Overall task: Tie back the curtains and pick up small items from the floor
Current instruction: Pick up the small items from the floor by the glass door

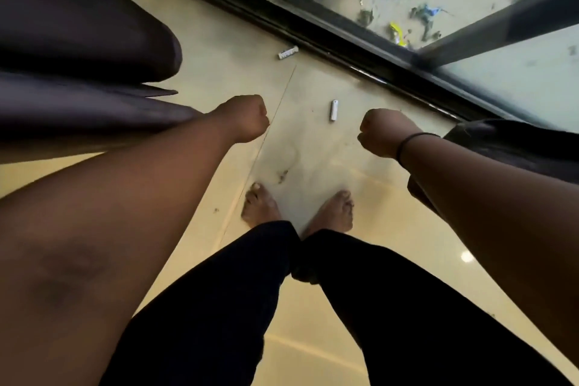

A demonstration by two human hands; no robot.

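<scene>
I look straight down at a beige tiled floor (203,50). My left hand (244,117) and my right hand (383,131) are both clenched into fists with nothing visible in them, held out above the floor. Between the fists lies a small white cylindrical item (334,110). A second small white item (288,52) lies farther off, close to the black window track (313,28). Dark curtain fabric (78,41) hangs at the left, beside my left forearm. Another dark curtain (513,147) hangs at the right, behind my right wrist.
My bare feet (261,207) stand on the tile below the hands. Beyond the glass (517,72) lies outdoor ground with leaves and litter (398,34). A black window frame bar (501,25) crosses the top right.
</scene>
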